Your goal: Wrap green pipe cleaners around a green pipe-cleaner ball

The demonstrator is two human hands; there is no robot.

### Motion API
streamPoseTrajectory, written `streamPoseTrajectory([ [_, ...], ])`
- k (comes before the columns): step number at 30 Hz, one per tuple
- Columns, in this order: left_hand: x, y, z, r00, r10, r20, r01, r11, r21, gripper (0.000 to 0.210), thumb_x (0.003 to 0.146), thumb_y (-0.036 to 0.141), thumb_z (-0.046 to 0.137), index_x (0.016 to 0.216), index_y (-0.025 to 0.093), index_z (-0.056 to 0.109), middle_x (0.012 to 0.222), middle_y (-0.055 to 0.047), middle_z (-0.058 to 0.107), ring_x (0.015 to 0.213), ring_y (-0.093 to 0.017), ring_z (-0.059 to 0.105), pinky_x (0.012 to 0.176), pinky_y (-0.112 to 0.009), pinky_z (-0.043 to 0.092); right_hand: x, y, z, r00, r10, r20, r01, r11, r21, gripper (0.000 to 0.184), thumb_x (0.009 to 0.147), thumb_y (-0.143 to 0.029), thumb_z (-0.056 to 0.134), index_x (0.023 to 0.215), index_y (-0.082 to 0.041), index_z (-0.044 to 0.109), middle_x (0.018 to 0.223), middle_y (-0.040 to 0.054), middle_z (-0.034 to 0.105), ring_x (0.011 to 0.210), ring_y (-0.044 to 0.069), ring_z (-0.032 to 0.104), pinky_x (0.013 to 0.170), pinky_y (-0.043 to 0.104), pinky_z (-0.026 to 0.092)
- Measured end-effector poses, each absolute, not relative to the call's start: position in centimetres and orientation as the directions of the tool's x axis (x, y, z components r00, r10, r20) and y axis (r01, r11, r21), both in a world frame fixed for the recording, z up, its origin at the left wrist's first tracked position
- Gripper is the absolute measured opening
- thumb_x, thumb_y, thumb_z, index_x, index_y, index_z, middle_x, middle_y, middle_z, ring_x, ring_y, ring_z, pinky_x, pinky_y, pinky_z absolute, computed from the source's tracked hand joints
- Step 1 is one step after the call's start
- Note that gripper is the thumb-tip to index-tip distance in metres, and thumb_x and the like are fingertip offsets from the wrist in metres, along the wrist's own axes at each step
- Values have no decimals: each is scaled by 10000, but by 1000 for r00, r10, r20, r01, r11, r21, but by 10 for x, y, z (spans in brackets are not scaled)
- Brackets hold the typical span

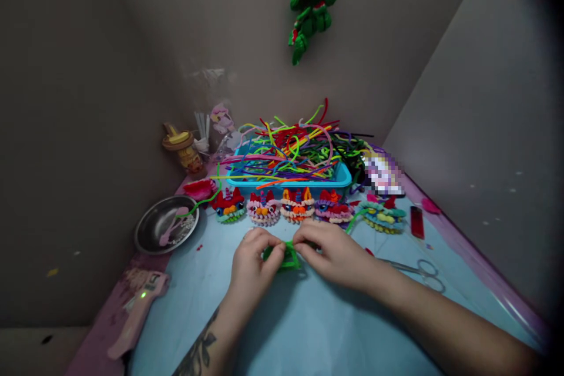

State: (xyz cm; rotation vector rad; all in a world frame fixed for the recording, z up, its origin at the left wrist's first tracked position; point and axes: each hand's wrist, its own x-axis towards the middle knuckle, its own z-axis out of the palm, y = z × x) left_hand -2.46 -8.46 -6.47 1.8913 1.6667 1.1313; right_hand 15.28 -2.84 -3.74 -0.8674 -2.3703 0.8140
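Observation:
Near the middle of the blue table cover, both hands pinch a small green pipe cleaner frame (289, 259), bent into an angular shape. My left hand (253, 261) is closed on its left side, thumb against fingers. On the upper right of the frame, my right hand (332, 249) has a closed pinch, and a green strand (356, 218) sticks out behind it. Part of the frame is hidden by the fingers. Just beyond the hands stands a row of several colourful fuzzy animal heads (298, 205), made of pipe cleaners.
A blue tray (291, 186) heaped with pipe cleaners (295, 147) stands at the back. On the left are a steel bowl (150, 238) with white beads and a pink glue gun (138, 311). Scissors (425, 270) lie right of my right hand, below a red object (416, 222).

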Motion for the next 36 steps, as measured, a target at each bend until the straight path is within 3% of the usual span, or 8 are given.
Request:
streamPoseTrajectory([
  [5, -25, -87, -65, 3, 882, 471, 725, -327, 606, 126, 855, 222, 552, 765, 193, 635, 746, -34, 616, 731, -170, 555, 678, -301, 423, 148, -22, -42, -590, 807, -24, 355, 232, -906, 176, 800, -248, 569, 677, -154, 653, 615, 3, 614, 595, 123, 542, 547, 225, 387],
  [11, -23, -88, -65, 53, 837, 544, 745, -396, 537, 89, 840, 180, 572, 789, 194, 644, 765, -40, 634, 731, -171, 550, 693, -307, 411, 146, -19, -58, -651, 726, -221, 168, -147, -975, 165, 752, -302, 622, 751, -136, 625, 534, -43, 526, 466, 77, 453, 460, 195, 331],
  [14, -22, -88, -60, 25, 885, 465, 663, -362, 656, 115, 845, 200, 565, 761, 190, 644, 752, -36, 622, 729, -166, 553, 692, -299, 412, 147, -19, -53, -663, 737, -131, 189, -5, -982, 113, 769, -251, 599, 753, -142, 626, 587, -29, 543, 521, 90, 479, 495, 203, 356],
  [17, -22, -87, -55, -3, 954, 299, 496, -259, 829, 156, 828, 228, 577, 693, 182, 640, 711, -24, 590, 693, -152, 547, 650, -272, 416, 151, -21, -46, -687, 716, 126, 241, 388, -889, 119, 812, -167, 533, 750, -158, 634, 689, 7, 587, 633, 118, 533, 584, 228, 408],
  [20, -24, -85, -55, 18, 991, 129, 330, -128, 935, 152, 789, 233, 596, 655, 175, 640, 689, -15, 560, 636, -135, 508, 584, -251, 393, 157, -22, -46, -757, 461, 463, 162, 819, -550, 212, 857, -110, 439, 850, -157, 645, 780, 59, 622, 723, 153, 551, 651, 264, 429],
  [24, -28, -84, -57, 56, 996, 71, 265, -83, 961, 149, 777, 241, 599, 654, 167, 638, 699, -21, 562, 654, -137, 505, 607, -256, 396, 161, -20, -54, -758, 254, 601, 147, 964, -223, 229, 870, -88, 416, 932, -133, 632, 796, 88, 639, 704, 172, 532, 624, 280, 423],
  [31, -27, -83, -54, 45, 982, 185, 427, -187, 885, 140, 812, 256, 593, 721, 167, 651, 754, -40, 618, 752, -169, 564, 714, -297, 432, 158, -22, -55, -745, 293, 599, 170, 952, -255, 192, 905, -134, 425, 921, -156, 615, 796, 72, 629, 744, 166, 543, 665, 267, 449],
  [36, -29, -85, -57, 72, 944, 323, 548, -308, 778, 136, 852, 252, 578, 759, 179, 644, 773, -35, 625, 775, -168, 569, 726, -303, 422, 153, -20, -49, -690, 680, 247, 292, 574, -765, 123, 856, -182, 511, 803, -161, 621, 748, 31, 607, 695, 135, 548, 621, 238, 424],
])
